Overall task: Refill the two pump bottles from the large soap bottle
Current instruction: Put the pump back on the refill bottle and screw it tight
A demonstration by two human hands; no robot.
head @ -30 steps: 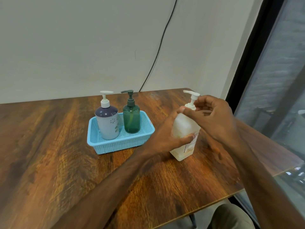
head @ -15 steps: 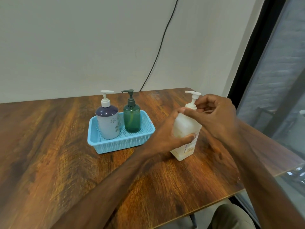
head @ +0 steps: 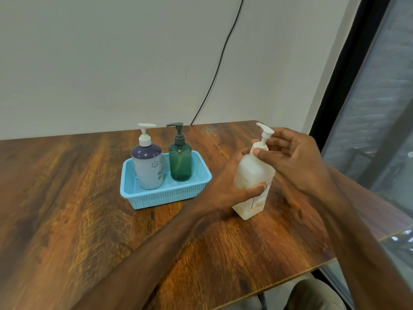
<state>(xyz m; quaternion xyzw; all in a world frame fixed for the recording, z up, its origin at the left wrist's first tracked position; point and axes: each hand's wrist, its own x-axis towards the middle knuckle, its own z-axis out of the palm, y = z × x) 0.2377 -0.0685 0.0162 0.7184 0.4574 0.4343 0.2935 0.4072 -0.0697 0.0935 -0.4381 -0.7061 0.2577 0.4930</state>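
The large white soap bottle stands on the wooden table, leaning slightly left. My left hand grips its body from the left, thumb across the front. My right hand pinches the white pump collar at its neck, with the nozzle pointing up and left. Two pump bottles stand upright in a light blue basket: a pale blue one with a dark top and white pump on the left, a green translucent one with a dark pump on the right.
A black cable runs down the wall behind the table. The table's right edge meets a window with a dark frame. The near table edge runs along the lower right, above a knee in beige cloth.
The pump head on the large bottle has turned, its nozzle now pointing up-left instead of left. My right hand's fingers have shifted around the collar. My left hand keeps its grip.
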